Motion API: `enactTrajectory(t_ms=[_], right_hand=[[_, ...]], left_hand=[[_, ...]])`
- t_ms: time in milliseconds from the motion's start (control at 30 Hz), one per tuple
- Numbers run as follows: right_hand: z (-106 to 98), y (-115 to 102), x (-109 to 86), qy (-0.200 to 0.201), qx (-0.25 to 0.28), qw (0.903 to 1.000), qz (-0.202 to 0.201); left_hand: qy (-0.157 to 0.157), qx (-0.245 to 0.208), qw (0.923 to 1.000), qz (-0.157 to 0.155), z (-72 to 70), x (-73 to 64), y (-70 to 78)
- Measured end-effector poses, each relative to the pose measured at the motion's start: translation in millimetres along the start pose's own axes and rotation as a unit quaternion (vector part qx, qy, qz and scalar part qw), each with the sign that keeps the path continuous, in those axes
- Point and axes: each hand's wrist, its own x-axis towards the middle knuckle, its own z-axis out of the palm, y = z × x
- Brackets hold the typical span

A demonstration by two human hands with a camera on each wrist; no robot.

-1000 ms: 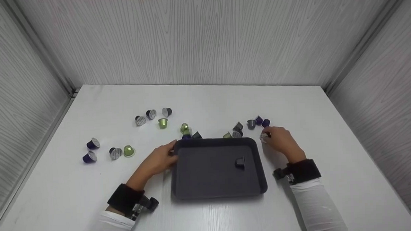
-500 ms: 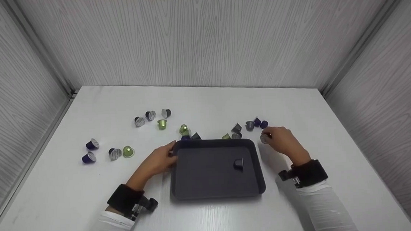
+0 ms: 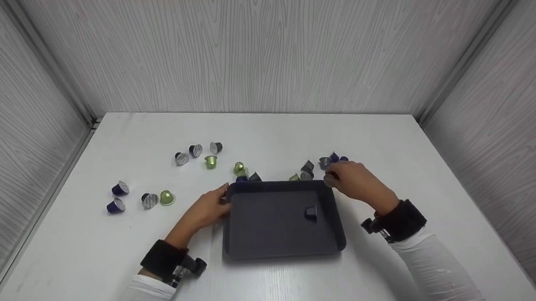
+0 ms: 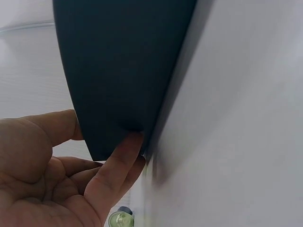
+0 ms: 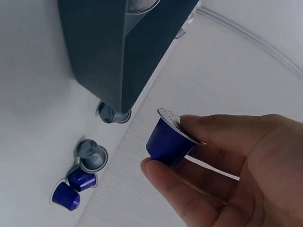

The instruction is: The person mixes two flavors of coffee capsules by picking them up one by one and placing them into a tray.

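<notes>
A dark grey tray (image 3: pixel 275 222) lies on the table with one dark capsule (image 3: pixel 311 213) inside, towards its right. At the tray's far left corner, my left hand (image 3: pixel 206 208) grips the rim; in the left wrist view the thumb is on one side of the tray wall (image 4: pixel 118 61) and the fingers on the other. My right hand (image 3: pixel 357 182) is by the far right corner. Between its thumb and fingers it pinches a blue coffee capsule (image 5: pixel 169 142) with a silvery lid, held up off the table, as the right wrist view shows.
Beyond the right corner sit a grey capsule (image 5: pixel 93 155) and two blue capsules, one of them a blue capsule (image 5: pixel 65 196) on its side. Green capsules (image 3: pixel 211 161) and several dark ones lie left of and behind the tray. Panelled walls (image 3: pixel 254 51) enclose the table.
My right hand has lifted the blue capsule off the table and moved left with it to the tray's far right corner. The left hand keeps its hold on the tray.
</notes>
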Motion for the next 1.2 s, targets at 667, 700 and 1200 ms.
enactTrajectory(t_ms=[667, 700, 1200], right_hand=[[28, -45, 22.0, -0.122, -0.030, 0.9854, -0.115], [29, -46, 21.8, -0.129, -0.030, 0.9848, -0.113], [37, -53, 22.3, -0.152, -0.044, 0.9790, -0.129]], left_hand=[[-0.003, -0.020, 0.9998, -0.007, -0.6, 0.7, 2.1], [-0.006, -0.027, 0.9996, -0.009, -0.4, 0.8, 2.0], [-0.021, -0.084, 0.9962, -0.012, 1.5, -0.1, -1.7]])
